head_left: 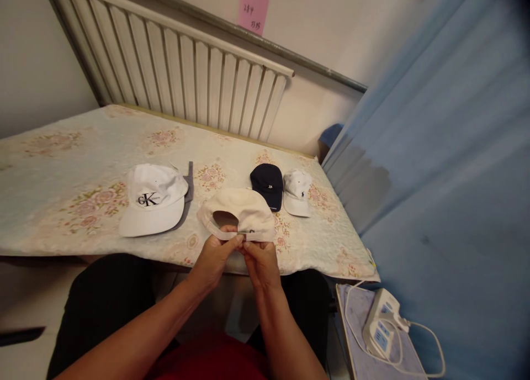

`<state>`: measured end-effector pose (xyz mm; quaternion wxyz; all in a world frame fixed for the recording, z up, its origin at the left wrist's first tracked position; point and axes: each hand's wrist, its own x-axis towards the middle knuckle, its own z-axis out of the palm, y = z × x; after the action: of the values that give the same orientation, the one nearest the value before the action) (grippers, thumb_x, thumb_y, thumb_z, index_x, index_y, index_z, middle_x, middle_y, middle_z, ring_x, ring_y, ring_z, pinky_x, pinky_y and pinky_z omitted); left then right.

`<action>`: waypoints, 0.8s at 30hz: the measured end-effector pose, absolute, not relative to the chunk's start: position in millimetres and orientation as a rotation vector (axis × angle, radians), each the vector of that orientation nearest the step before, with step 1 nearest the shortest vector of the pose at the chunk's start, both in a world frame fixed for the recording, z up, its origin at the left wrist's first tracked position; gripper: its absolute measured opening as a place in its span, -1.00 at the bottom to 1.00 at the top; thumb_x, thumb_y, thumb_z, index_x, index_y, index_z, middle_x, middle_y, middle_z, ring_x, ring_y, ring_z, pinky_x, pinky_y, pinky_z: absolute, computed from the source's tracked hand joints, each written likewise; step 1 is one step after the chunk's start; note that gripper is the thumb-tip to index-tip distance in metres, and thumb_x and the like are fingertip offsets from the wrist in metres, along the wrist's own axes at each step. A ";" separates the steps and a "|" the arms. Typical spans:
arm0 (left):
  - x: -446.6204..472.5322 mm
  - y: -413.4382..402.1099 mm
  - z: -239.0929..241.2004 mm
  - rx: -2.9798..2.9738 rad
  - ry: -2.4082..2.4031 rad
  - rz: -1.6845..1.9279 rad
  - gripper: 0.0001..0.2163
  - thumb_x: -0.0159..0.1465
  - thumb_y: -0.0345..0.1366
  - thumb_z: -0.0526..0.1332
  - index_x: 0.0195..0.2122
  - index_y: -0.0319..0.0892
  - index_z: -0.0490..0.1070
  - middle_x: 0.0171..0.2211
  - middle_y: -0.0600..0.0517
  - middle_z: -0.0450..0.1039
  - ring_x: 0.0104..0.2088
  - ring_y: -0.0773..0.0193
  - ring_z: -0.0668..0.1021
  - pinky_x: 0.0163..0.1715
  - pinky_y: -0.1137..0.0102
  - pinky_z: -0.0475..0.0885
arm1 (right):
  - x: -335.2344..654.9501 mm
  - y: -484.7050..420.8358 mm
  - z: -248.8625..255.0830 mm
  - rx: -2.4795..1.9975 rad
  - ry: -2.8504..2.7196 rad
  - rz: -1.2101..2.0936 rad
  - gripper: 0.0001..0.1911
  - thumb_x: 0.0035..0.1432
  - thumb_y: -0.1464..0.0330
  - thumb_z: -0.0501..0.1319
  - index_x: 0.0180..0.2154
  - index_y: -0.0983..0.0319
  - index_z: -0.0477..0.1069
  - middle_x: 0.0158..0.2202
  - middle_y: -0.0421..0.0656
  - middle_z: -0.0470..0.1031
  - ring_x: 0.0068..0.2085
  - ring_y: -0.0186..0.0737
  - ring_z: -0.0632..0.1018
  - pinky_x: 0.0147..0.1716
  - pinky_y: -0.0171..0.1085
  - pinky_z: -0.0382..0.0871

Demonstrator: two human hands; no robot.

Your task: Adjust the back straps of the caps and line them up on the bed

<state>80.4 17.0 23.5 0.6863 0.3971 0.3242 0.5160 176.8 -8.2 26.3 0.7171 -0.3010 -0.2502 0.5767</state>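
A cream cap [238, 211] lies at the near edge of the table with its back opening facing me. My left hand [215, 256] and my right hand [259, 258] both pinch the cap's rear strap [240, 235], fingertips close together at its middle. A white cap with a black logo [153, 200] rests to the left, over a grey one of which only an edge shows. Farther back to the right sit a navy cap [268, 184] and a small white cap [297, 192], side by side.
The table carries a pale floral cloth [62, 164]. A white radiator [186, 65] stands behind it, with a pink note [252, 10] on the wall. A blue curtain [447, 164] hangs at the right. A white power strip with cable [383, 322] lies low right.
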 end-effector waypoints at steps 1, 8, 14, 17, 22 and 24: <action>79.9 17.5 23.8 0.900 0.723 1.157 -0.87 0.11 -0.33 0.33 -0.36 -0.21 0.41 -0.49 0.11 0.42 -0.42 0.37 0.43 -0.32 0.46 0.32 | 176.8 -8.4 26.6 -0.656 -0.566 1.282 -0.77 -0.17 0.53 0.36 -0.36 0.25 0.48 -0.41 -0.19 0.56 -0.40 -0.28 0.53 -0.37 -0.29 0.43; 77.1 17.7 20.2 0.926 0.698 1.143 -0.86 0.12 -0.29 0.32 -0.36 -0.21 0.41 -0.48 0.11 0.40 -0.41 0.35 0.42 -0.31 0.44 0.31 | 173.6 -6.1 25.9 -0.685 -0.530 1.257 -0.83 -0.16 0.49 0.38 -0.40 0.29 0.50 -0.48 -0.21 0.54 -0.48 -0.35 0.48 -0.43 -0.33 0.39; 76.8 16.5 18.1 0.962 0.683 1.129 -0.87 0.15 -0.29 0.29 -0.40 -0.20 0.36 -0.50 0.14 0.35 -0.42 0.38 0.39 -0.32 0.45 0.29 | 171.9 -4.7 19.6 -0.712 -0.548 1.215 -0.91 -0.13 0.47 0.37 -0.46 0.31 0.51 -0.55 -0.21 0.52 -0.53 -0.37 0.46 -0.47 -0.35 0.36; 78.0 16.8 17.8 0.977 0.687 1.124 -0.86 0.16 -0.28 0.28 -0.41 -0.21 0.35 -0.50 0.14 0.36 -0.41 0.38 0.39 -0.29 0.44 0.29 | 170.9 -3.7 17.3 -0.727 -0.540 1.194 -0.92 -0.12 0.47 0.37 -0.47 0.30 0.51 -0.57 -0.23 0.51 -0.54 -0.37 0.45 -0.48 -0.35 0.35; 79.8 15.8 20.5 0.937 0.722 1.134 -0.85 0.14 -0.28 0.30 -0.39 -0.21 0.35 -0.51 0.14 0.37 -0.43 0.39 0.39 -0.32 0.46 0.29 | 171.4 -4.2 19.5 -0.714 -0.523 1.209 -0.90 -0.14 0.46 0.38 -0.47 0.31 0.51 -0.57 -0.22 0.51 -0.55 -0.36 0.46 -0.49 -0.35 0.36; 79.9 15.7 23.0 0.906 0.701 1.124 -0.84 0.14 -0.28 0.30 -0.40 -0.22 0.34 -0.52 0.13 0.36 -0.44 0.39 0.39 -0.33 0.45 0.30 | 172.8 -5.3 20.9 -0.705 -0.503 1.229 -0.87 -0.16 0.47 0.39 -0.45 0.32 0.51 -0.55 -0.20 0.53 -0.53 -0.36 0.47 -0.48 -0.35 0.36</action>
<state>79.9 15.7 23.0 0.6947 0.4061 0.3142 0.5038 172.8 -5.3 20.9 0.7307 -0.3201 -0.2284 0.5581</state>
